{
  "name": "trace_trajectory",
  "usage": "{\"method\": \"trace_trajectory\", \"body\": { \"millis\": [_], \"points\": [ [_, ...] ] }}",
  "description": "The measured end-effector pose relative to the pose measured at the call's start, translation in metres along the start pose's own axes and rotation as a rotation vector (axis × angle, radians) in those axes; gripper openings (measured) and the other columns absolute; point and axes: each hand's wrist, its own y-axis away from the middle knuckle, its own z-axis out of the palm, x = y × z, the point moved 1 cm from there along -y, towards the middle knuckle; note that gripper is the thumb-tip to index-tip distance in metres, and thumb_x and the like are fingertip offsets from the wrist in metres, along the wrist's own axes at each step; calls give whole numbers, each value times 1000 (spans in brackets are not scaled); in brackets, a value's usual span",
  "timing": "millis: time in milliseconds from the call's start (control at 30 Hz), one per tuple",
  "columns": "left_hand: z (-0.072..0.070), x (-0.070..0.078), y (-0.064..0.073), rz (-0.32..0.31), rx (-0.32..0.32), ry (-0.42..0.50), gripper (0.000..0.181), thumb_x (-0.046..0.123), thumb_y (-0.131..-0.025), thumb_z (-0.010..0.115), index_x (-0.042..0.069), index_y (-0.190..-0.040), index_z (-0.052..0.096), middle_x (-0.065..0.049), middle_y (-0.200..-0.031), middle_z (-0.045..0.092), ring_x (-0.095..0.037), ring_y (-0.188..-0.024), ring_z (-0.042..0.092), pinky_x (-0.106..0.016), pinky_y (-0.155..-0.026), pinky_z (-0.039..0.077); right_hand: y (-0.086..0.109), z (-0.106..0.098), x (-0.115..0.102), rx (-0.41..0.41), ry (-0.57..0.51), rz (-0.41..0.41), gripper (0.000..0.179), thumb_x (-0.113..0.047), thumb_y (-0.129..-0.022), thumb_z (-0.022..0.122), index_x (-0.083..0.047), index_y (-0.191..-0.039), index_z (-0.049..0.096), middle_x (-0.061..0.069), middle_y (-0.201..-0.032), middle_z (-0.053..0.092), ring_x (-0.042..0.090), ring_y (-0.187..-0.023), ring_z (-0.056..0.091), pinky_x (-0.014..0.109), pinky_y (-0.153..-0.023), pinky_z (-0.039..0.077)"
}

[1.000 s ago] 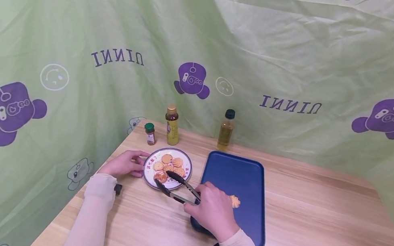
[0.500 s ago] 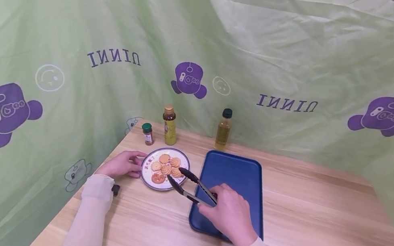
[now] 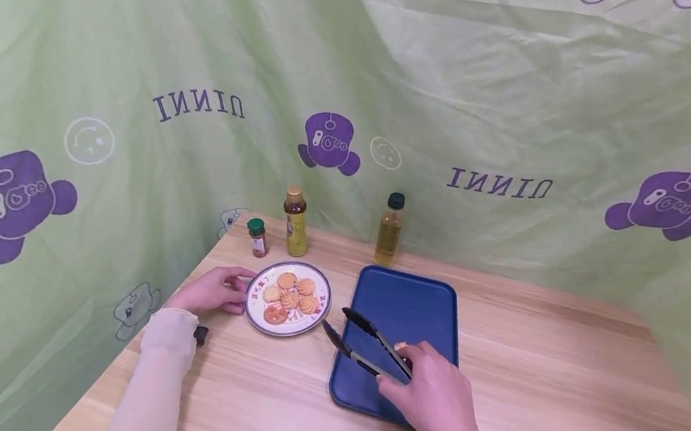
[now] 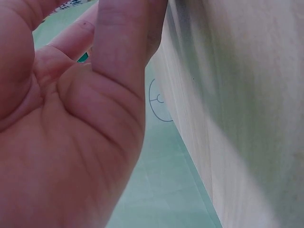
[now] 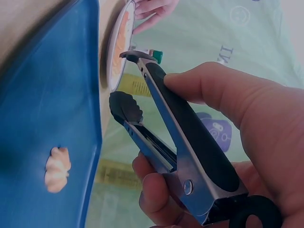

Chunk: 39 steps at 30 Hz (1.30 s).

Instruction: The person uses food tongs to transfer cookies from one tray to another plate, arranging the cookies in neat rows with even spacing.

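Observation:
In the head view my left hand (image 3: pixel 212 289) touches the left rim of a round white plate (image 3: pixel 255 313) with a dark edge and red characters. Several cookies (image 3: pixel 289 300) lie on it, one of them pretzel-shaped (image 3: pixel 275 315). The left wrist view shows mostly palm, so the fingertips' contact is hidden. My right hand (image 3: pixel 436 396) grips black-and-steel tongs (image 5: pixel 190 128), their tips spread with nothing between. They reach over the left side of a blue tray (image 3: pixel 409 301). One piped cookie (image 5: pixel 58 169) sits on that tray, partly behind my right hand in the head view.
Behind the plate stand a small green-capped spice jar (image 3: pixel 257 237) and a yellow-labelled bottle (image 3: pixel 296 224). A dark-capped oil bottle (image 3: pixel 389 231) stands behind the tray. A green printed curtain (image 3: pixel 492 104) surrounds the wooden table (image 3: pixel 557 382).
My right hand has drawn the tongs rightward, from over the plate's cookies to over the tray's left side. My left hand stays at the plate's rim.

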Motion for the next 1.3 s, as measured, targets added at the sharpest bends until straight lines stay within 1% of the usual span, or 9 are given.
{"method": "trace_trajectory", "body": {
  "millis": [133, 300, 400, 567, 700, 800, 967, 1267, 1300],
  "points": [
    [1, 1, 2, -2, -7, 4, 61, 2, -106, 71, -2, -164, 50, -22, -127, 62, -17, -93, 77, -32, -86, 73, 8, -5, 10, -35, 15, 56, 44, -43, -80, 92, -14, -113, 85, -4, -90, 67, 14, -67, 53, 32, -52, 46],
    [1, 2, 4, 4, -6, -12, 62, 3, -107, 72, -3, -164, 49, -23, -128, 63, -16, -94, 78, -31, -86, 73, 15, -13, 27, -72, 32, 111, 50, -46, -81, 92, -12, -117, 84, 0, -100, 73, 15, -74, 60, 34, -56, 50],
    [0, 0, 4, 8, -4, -10, 62, 3, -107, 72, -3, -164, 49, -23, -127, 64, -16, -93, 78, -31, -85, 73, 18, -17, 38, -80, 40, 130, 53, -47, -83, 91, -10, -119, 83, 1, -103, 74, 16, -75, 60, 34, -56, 49],
    [1, 0, 5, 12, 0, -3, 61, 3, -107, 71, -3, -164, 49, -22, -126, 63, -16, -93, 78, -31, -85, 73, 24, -26, 58, -84, 53, 176, 57, -49, -84, 89, -9, -124, 82, 0, -96, 68, 17, -73, 55, 33, -54, 42],
    [2, -1, 4, 5, 4, -2, 61, 2, -107, 71, -2, -164, 49, -21, -125, 63, -16, -94, 78, -30, -85, 73, 29, -32, 71, -101, 65, 217, 59, -51, -84, 87, -9, -125, 81, 0, -92, 63, 18, -74, 53, 32, -54, 38],
    [1, -2, 3, -2, 6, -7, 61, 3, -107, 70, -1, -164, 50, -20, -125, 63, -16, -94, 78, -30, -85, 73, 34, -35, 80, -103, 75, 232, 58, -51, -84, 86, -10, -124, 81, -1, -90, 62, 18, -75, 53, 31, -56, 38],
    [1, -3, 1, -6, 10, -5, 59, 3, -108, 70, 1, -164, 51, -20, -125, 63, -17, -95, 78, -30, -86, 73, 43, -35, 91, -96, 76, 234, 57, -51, -83, 86, -13, -125, 81, -3, -89, 60, 17, -76, 54, 32, -59, 39],
    [1, -3, 2, -2, -1, -3, 59, 4, -108, 69, 0, -164, 51, -20, -125, 63, -17, -96, 78, -31, -87, 73, 52, -29, 99, -112, 77, 238, 66, -57, -82, 89, -12, -129, 80, -1, -98, 68, 18, -80, 59, 33, -60, 45],
    [1, -3, 2, -12, 3, 3, 59, 4, -108, 70, 1, -164, 51, -20, -125, 63, -17, -96, 78, -31, -87, 73, 53, -29, 99, -110, 79, 242, 66, -57, -82, 89, -12, -129, 80, -1, -100, 68, 17, -81, 59, 33, -60, 45]
  ]
}}
